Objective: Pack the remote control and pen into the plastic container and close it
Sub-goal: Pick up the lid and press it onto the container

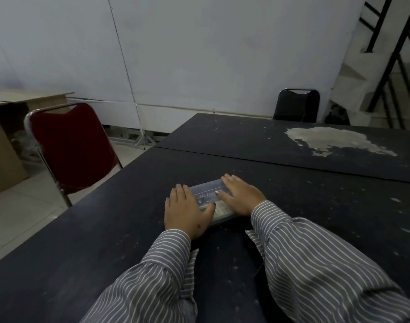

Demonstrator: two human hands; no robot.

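Observation:
A clear plastic container (207,193) lies on the dark table (106,241) with its lid down on top. My left hand (187,209) lies flat over its left end, thumb along the near edge. My right hand (242,194) presses flat on its right end, thumb on the lid. Through the lid a pale, blurred shape (221,208) shows between my hands; I cannot tell whether it is the remote control. No pen can be made out.
A second dark table (292,145) with a worn pale patch (334,139) butts against the far side. A red chair (71,145) stands at the left, a black chair (297,104) at the far end. Cardboard boxes (3,136) sit far left, stairs at the right.

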